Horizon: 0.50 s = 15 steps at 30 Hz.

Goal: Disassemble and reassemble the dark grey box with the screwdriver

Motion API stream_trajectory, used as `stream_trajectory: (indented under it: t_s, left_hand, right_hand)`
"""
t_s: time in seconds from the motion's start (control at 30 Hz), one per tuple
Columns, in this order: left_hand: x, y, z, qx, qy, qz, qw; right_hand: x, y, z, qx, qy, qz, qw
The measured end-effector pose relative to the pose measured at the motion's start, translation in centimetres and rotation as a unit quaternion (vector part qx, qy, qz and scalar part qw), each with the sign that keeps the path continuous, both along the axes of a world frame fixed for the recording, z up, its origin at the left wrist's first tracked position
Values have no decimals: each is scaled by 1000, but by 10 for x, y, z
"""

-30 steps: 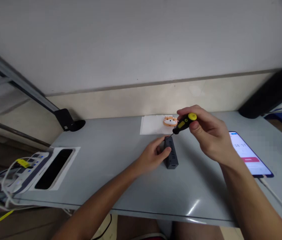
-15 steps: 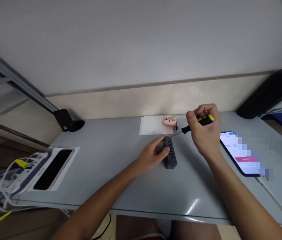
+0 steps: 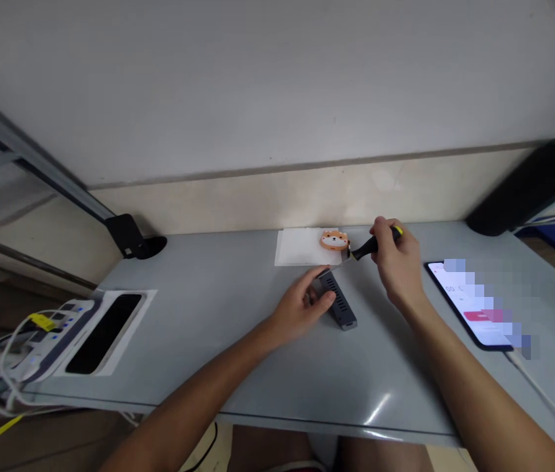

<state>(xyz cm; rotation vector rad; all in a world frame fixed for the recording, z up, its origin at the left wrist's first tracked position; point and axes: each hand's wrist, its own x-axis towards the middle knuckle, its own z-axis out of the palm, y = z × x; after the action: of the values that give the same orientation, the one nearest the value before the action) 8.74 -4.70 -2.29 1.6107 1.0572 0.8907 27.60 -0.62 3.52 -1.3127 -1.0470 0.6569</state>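
Observation:
My left hand (image 3: 302,305) grips a dark grey box with slotted vents (image 3: 343,308), thumb on its top and fingers around its far end; the box lies slanted on the desk. In my right hand (image 3: 398,265) is a black and yellow screwdriver (image 3: 367,248), held low and tilted. Its shaft runs down and left to the far end of the box, by my left fingertips. Whether the tip sits in a slot or seam cannot be made out. Just behind lies an orange and white animal-face case (image 3: 334,240) on white paper (image 3: 302,248).
A lit phone (image 3: 459,308) with a charging cable lies on the right of the grey desk (image 3: 218,314). On the left are a dark phone (image 3: 105,334) on paper and a power strip (image 3: 61,337) with cables. A black cylinder (image 3: 528,183) stands at the back right.
My right hand first swung right and lowered the screwdriver to a flatter angle, then came slightly back left. The near end of the box has turned to the right under my left hand.

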Motion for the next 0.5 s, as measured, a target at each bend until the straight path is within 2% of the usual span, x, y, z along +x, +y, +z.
stream_trajectory:
  t_s: [0.2,0.3,0.5]
  left_hand:
    - [0,0,-2,-4,4,10,1000]
    - [0,-1,-1,27,3,12,1000]
    - [-1,1,2,81,15,21,996]
  right_hand:
    - [4,8,-3,-38,112,0,993]
    - [5,12,-6,-42,157,-2,987]
    - [11,17,-14,-43,170,9,984]
